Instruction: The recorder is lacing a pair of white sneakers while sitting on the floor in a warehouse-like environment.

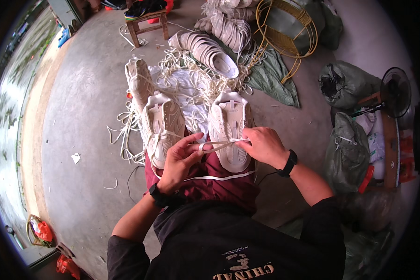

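Two cream sneakers rest on my lap, toes toward me. A flat cream shoelace [218, 146] runs across the toe end of the right sneaker [234, 158], through its lowest eyelets. My left hand [179, 158] is closed on a length of this lace just left of that shoe, a loop around its fingers. On the shoe's right side, my right hand [264, 145] pinches the lace between thumb and fingers. The left sneaker [161, 112] has a lace across its lower eyelets. Farther left stands another cream shoe [138, 79], partly hidden behind it.
Many loose laces [182, 63] lie heaped on white sheeting [186, 91] beyond my knees. Stacked shoe uppers [210, 51] lie behind them. A bamboo-framed chair [287, 23] and a wooden stool [147, 28] stand farther back. At right are green sacks [347, 154] and a fan [396, 92].
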Demonstrator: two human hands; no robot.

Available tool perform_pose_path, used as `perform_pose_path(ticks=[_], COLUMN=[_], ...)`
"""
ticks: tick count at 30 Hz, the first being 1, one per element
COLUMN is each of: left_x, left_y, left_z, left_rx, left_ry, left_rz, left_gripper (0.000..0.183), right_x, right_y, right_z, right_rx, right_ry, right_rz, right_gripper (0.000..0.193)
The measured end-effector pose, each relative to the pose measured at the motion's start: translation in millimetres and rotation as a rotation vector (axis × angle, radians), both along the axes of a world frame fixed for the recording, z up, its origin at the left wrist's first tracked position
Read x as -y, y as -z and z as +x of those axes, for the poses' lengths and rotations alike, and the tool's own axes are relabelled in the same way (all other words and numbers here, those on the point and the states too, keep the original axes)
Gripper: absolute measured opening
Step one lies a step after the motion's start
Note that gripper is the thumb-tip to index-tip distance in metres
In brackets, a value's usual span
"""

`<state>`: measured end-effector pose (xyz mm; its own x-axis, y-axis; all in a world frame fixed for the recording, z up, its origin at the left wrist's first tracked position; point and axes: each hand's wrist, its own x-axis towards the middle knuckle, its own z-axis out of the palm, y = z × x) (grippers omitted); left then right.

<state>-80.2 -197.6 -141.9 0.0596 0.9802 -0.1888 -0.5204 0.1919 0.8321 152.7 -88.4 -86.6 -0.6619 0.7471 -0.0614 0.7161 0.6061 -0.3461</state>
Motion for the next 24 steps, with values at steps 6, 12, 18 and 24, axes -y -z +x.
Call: perform_pose_path(ticks=[6,12,18,24], left_x=[-3.7,-1.8,-7.7,-30.3], left_y=[2.1,11.9,20.2,31.0], left_z=[4.5,2.8,21.5,29.9], left_rx=[0.198,0.501,-0.092,-0.539], left_ry=[-0.086,0.07,0.102,0.241], left_rz=[-0.038,-0.12,-0.216,-0.053], left_gripper=[0.038,0.033,0.034,0.027], right_x=[0.1,-1.2,-5.7,-8.4], right_y=[1.4,-5.1,-1.0,-1.8], right_z=[3.7,-0.9,0.5,2.2], right_rx=[0.029,-0.02,-0.026,0.12], right_ry=[-0.044,-0.019,0.037,0.04], right_rz=[-0.029,-0.054,-0.051,-0.084], right_gripper=[0.025,0.016,0.018,0.026])
